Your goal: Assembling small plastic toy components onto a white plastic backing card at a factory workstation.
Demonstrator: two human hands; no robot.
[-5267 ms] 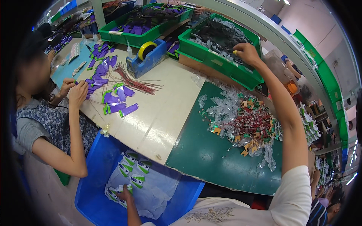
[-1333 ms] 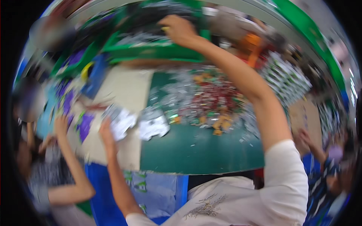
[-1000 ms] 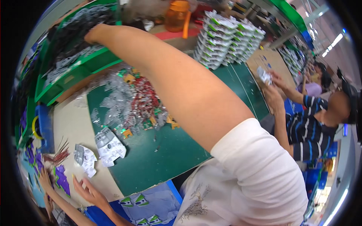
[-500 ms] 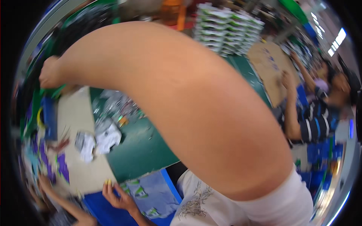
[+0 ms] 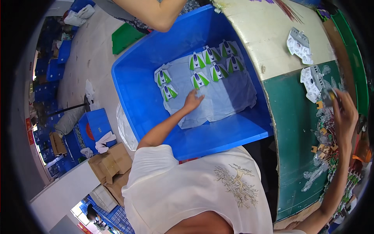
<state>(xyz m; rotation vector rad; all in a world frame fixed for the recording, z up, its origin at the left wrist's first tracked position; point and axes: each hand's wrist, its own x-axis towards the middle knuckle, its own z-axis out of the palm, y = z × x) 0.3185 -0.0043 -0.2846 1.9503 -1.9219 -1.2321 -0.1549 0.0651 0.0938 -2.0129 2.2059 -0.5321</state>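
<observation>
A large blue bin (image 5: 130, 87) stands in front of me, lined with pale grey-blue sheeting (image 5: 228, 103). Several white-and-green plastic shells (image 5: 200, 80) lie on that lining. Inside the bin, my left hand (image 5: 192, 102) has its fingers apart just below one shell; contact with it is unclear, and nothing shows in its grasp. Over the table at the right, my right hand (image 5: 345, 115) pinches a small, dark, partly clear piece (image 5: 330, 96), with a yellow spot at the fingertips. Two grey-and-white moulded shells (image 5: 299, 46) lie beside it on the table.
Clear plastic parts and wired pieces (image 5: 325, 142) heap along the right of the green tabletop (image 5: 294, 136). A green crate (image 5: 352, 58) borders the far right. Another person's arm (image 5: 159, 13) leans over the bin's far side. Cardboard boxes (image 5: 113, 163) and blue crates (image 5: 95, 124) stand left.
My view has swung left, toward the bin. My right arm, stretched across the view toward a green crate before, is now bent at the right. My left hand now reaches into the bin.
</observation>
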